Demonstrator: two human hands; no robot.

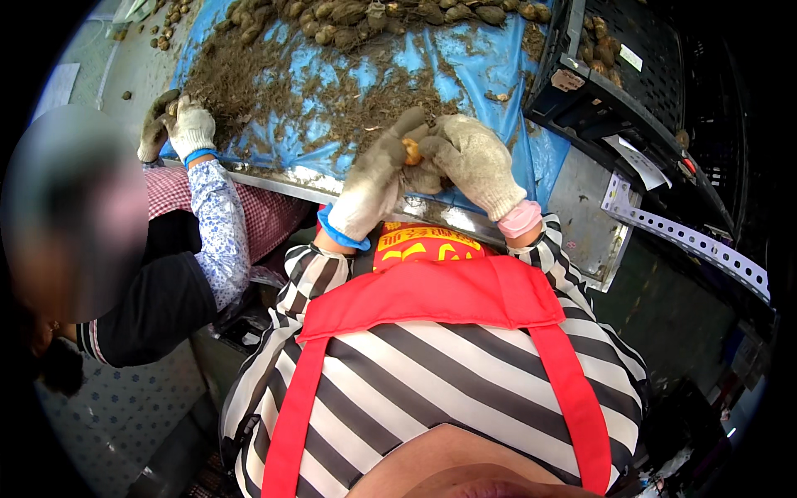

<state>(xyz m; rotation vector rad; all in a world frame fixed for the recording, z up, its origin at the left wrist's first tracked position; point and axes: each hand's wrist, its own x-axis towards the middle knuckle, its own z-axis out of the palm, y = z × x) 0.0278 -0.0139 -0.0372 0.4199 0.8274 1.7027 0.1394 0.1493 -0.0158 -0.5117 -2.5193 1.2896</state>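
Observation:
Over the near edge of the table, my two gloved hands come together around a small tan bulb (pixel 412 151). My left hand (pixel 375 176), in a dirty whitish glove with a blue band at the wrist, is closed on its left side. From the right, my right hand (pixel 475 162), in a similar glove with a pink band, closes its fingers against the bulb. The fingers partly hide it. Beneath and beyond my hands, loose brown root fibres (pixel 353 108) lie on blue plastic sheeting (pixel 473 62).
Brown, hairy bulbs (pixel 349 15) are heaped along the far side. A black crate (pixel 573 83) holding more bulbs stands at right, beside a perforated metal strip (pixel 689 238). At left, a co-worker's gloved hands (pixel 178 129) work at the same table.

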